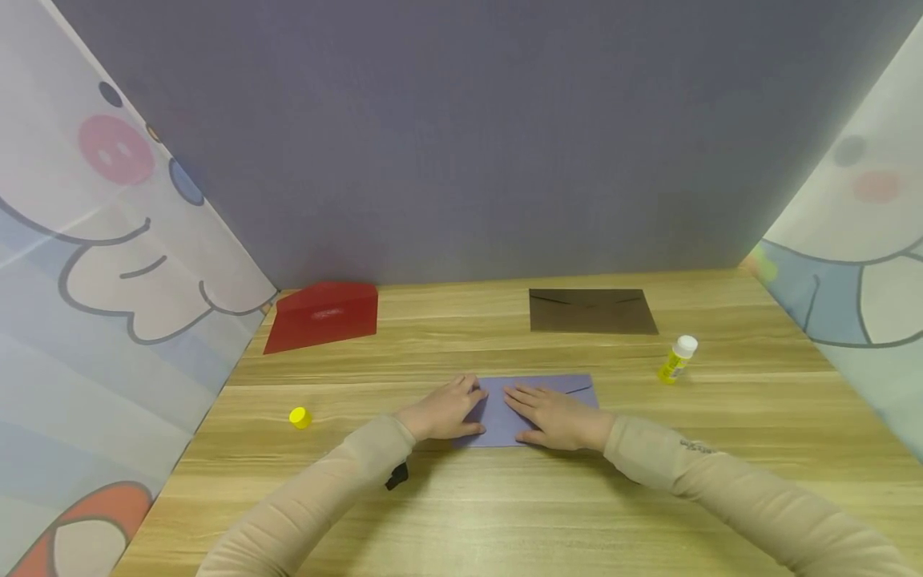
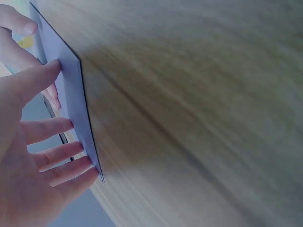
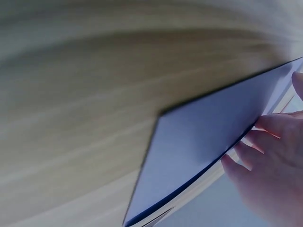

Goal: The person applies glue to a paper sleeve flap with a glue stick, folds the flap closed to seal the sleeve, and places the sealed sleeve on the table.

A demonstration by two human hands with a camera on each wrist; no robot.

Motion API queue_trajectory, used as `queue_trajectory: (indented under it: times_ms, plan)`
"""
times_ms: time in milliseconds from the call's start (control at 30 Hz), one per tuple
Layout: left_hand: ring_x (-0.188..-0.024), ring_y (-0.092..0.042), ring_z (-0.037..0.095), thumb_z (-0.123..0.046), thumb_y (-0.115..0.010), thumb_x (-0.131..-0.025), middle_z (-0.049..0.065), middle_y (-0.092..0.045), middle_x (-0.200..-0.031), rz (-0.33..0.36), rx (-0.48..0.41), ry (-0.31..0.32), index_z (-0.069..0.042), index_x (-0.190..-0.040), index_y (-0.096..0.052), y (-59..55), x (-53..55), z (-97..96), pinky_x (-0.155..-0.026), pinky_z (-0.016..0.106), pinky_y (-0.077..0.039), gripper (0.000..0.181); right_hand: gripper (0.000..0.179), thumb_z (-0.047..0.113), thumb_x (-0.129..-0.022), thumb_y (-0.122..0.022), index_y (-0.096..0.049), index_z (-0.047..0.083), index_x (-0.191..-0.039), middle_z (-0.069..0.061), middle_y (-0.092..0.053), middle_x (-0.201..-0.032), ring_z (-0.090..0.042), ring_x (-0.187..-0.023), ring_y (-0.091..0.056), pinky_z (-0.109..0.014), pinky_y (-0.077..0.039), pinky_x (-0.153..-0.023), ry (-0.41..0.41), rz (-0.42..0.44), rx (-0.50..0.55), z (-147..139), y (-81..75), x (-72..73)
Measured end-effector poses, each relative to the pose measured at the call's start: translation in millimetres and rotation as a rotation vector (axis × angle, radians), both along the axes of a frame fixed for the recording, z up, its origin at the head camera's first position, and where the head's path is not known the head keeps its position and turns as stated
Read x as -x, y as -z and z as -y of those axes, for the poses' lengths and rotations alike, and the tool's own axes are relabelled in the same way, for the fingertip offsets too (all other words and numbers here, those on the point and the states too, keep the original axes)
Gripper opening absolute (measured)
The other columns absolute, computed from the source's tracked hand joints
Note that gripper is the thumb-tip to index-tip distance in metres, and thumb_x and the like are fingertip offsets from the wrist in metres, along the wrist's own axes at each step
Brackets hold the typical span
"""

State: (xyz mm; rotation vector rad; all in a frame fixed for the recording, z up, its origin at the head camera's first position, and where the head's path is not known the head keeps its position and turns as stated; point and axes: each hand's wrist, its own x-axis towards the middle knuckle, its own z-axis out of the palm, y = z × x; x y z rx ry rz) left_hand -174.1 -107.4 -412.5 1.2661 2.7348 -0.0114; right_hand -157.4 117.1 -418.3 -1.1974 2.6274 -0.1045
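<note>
A purple envelope [image 1: 497, 413] lies flat on the wooden table, its flap edge slightly raised at the far right corner. On its left end rest the fingertips of my left hand [image 1: 449, 409], spread, with the thumb near the front edge; the left wrist view shows these fingers touching the envelope [image 2: 71, 87]. My right hand [image 1: 558, 418] lies on the middle and right part, fingers extended towards the left. In the right wrist view the fingertips of the right hand [image 3: 270, 151] press along the flap's edge. Neither hand curls round anything.
A red envelope [image 1: 324, 316] with its flap up lies at the back left, a brown envelope [image 1: 591, 312] at the back right. A yellow glue stick [image 1: 676, 362] with a white end stands at the right. Its yellow cap [image 1: 300, 417] sits at the left. A grey panel [image 1: 497, 144] borders the back.
</note>
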Motion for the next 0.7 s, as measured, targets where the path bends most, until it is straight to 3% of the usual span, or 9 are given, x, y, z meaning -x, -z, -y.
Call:
queue_trajectory:
  times_ms: [533,700]
  plan:
    - [-0.105,-0.044,0.018,-0.04,-0.058,-0.083,0.009,-0.045,-0.114,0.002,-0.003,-0.005,0.001,-0.122,-0.05,2.3,1.1,-1.4,-0.092,0.026,-0.04,0.058,0.062,0.039,-0.09,-0.045,-0.029,0.002,-0.137,-0.01,-0.022,-0.144,-0.03,-0.129,-0.024,-0.045,-0.023,-0.104,0.048,0.07,0.1,-20.8,2.7,-3.1]
    - [-0.105,-0.044,0.019,-0.04,-0.058,-0.083,0.01,-0.044,-0.115,0.002,-0.005,0.001,0.002,-0.123,-0.049,2.7,1.3,0.0,-0.093,0.027,-0.04,0.058,0.062,0.04,-0.09,-0.045,-0.03,0.001,-0.137,-0.011,-0.024,-0.143,-0.031,-0.128,-0.027,-0.046,-0.025,-0.103,0.061,0.044,0.107,-31.6,5.5,-3.7]
